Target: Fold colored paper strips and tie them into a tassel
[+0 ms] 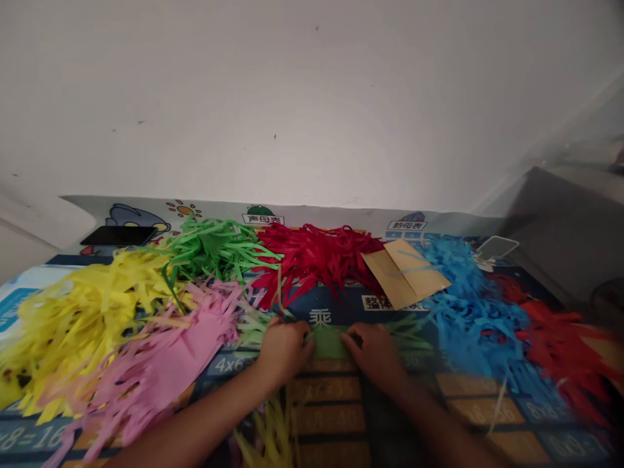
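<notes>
A light green fringed paper piece (329, 343) lies across the middle of the printed mat, its cut strips spreading out to both sides. My left hand (286, 344) is closed on its left part, fingers bent and thumb toward the centre. On its right part my right hand (373, 351) is closed too, thumb and fingers pinching the paper. A thin strip stands up beside my left hand. Yellow-green strips (270, 432) lie nearer, below my left wrist.
Around the hands lie fringed piles: yellow (92, 318), pink (180, 357), green (214, 247), dark red (322, 257), blue (478, 318) and red (565, 344). Tan paper (407, 273), a black phone (118, 235) and a small white-framed object (497, 247) are farther back, before a white wall (302, 117).
</notes>
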`<action>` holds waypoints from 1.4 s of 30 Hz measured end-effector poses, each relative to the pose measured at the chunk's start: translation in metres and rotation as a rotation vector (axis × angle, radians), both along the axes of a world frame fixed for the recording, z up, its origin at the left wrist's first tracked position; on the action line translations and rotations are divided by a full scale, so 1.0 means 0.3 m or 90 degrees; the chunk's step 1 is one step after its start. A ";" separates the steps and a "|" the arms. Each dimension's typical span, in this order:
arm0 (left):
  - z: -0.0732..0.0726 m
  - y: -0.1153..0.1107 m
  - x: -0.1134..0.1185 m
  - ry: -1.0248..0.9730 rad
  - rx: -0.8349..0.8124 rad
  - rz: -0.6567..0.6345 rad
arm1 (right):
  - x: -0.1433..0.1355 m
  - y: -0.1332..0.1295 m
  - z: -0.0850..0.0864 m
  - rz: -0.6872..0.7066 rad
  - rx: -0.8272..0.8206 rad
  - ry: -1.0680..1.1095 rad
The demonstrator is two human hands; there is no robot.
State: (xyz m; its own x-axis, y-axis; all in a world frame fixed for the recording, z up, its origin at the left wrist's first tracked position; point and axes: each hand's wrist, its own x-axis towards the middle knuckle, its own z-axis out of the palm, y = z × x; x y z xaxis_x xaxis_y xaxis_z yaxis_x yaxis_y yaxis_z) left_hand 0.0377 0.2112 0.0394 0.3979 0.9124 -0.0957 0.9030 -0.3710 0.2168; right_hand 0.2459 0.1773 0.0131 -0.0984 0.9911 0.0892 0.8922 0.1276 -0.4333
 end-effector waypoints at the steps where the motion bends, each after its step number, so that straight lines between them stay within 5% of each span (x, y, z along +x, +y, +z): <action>1: 0.001 0.002 0.000 0.007 -0.004 -0.001 | 0.001 0.000 -0.001 0.000 -0.002 -0.005; 23: 0.018 0.008 0.017 0.046 0.048 -0.034 | -0.006 0.028 0.003 -0.018 -0.007 -0.041; 28: 0.007 0.001 0.017 0.057 0.167 -0.299 | 0.030 0.016 0.087 -0.064 0.060 -0.071; 31: 0.017 -0.005 0.007 0.070 0.170 -0.367 | 0.039 -0.044 0.123 0.117 0.107 -0.118; 34: 0.038 -0.021 0.003 0.069 0.198 -0.388 | 0.037 -0.082 0.095 0.301 0.134 -0.159; 38: 0.035 -0.033 0.004 0.054 0.242 -0.348 | 0.065 -0.039 0.020 0.298 0.168 -0.159; 42: -0.005 -0.024 -0.006 0.014 0.277 -0.309 | 0.086 0.009 0.012 0.244 0.180 -0.135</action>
